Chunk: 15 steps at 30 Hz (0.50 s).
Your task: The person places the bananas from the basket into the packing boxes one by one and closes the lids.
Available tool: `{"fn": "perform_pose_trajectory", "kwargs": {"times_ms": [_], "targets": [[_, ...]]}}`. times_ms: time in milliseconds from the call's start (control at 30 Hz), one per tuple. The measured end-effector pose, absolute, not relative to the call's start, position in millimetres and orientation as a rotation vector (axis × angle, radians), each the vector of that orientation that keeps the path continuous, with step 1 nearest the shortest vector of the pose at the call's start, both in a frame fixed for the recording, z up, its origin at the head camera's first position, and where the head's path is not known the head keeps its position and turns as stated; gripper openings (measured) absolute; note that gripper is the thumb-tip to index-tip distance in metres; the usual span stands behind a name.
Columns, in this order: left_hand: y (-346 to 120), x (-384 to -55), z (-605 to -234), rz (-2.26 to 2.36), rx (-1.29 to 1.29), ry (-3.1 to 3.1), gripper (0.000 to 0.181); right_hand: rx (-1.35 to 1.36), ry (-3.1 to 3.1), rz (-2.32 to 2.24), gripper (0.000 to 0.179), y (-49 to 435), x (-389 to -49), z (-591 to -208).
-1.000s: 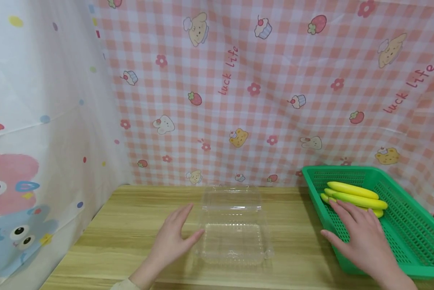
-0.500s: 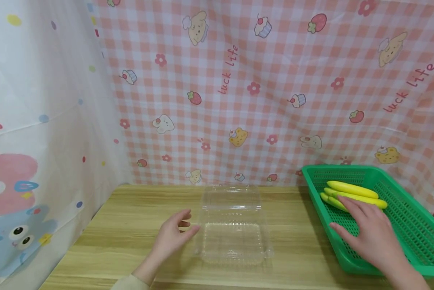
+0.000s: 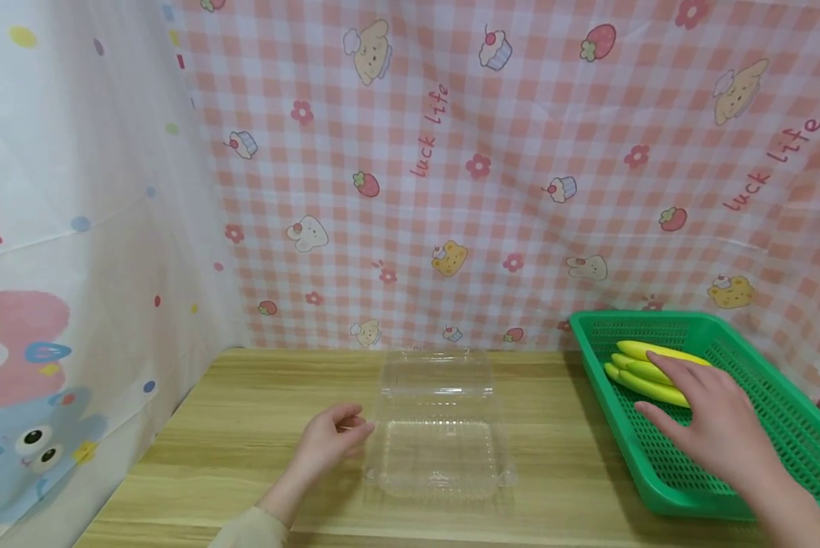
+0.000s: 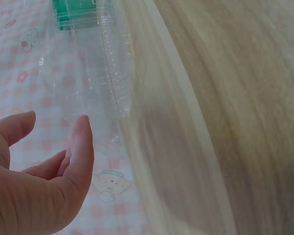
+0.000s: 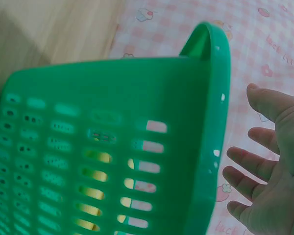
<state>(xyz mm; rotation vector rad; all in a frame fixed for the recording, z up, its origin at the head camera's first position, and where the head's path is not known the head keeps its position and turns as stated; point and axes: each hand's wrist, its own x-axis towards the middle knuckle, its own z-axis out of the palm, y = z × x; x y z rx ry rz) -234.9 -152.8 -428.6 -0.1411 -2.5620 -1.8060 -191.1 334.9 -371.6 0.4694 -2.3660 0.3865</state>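
Several yellow bananas (image 3: 649,386) with greenish ends lie in the green plastic basket (image 3: 629,449) on the right. Over the basket hovers my right hand (image 3: 721,426), fingers spread and holding nothing, overlapping the bananas in the head view. In the right wrist view that hand (image 5: 277,161) shows beyond the basket rim (image 5: 218,122). A clear plastic clamshell box (image 3: 440,457) stands with its lid (image 3: 437,373) raised at mid-table. Just left of it is my left hand (image 3: 334,438), fingers loosely bent and nothing in them. The left wrist view shows its fingers (image 4: 81,152) near the clear box (image 4: 83,73).
All of this stands on a wood-grain table (image 3: 245,426). Behind it hangs a pink checked cloth (image 3: 410,228) with cartoon prints, and a white printed cloth (image 3: 108,289) hangs at the left.
My right hand has shifted right over the basket, uncovering more of the bananas' left ends. The left hand has dropped slightly, its fingers more bent. Box and basket stay in place.
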Motion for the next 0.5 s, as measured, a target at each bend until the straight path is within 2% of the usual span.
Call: {"fn": "perform_pose_trajectory", "kwargs": {"times_ms": [200, 500], "targets": [[-152.8, -240.1, -434.8, -1.957, -0.096, -2.537, 0.047, 0.468, -2.389, 0.387, 0.074, 337.8, -194.1, -363.2], [-147.4, -245.0, -442.2, -2.030, -0.021, -2.514, 0.040, 0.480, -2.421, 0.325, 0.067, 346.7, -203.2, -349.1]]}}
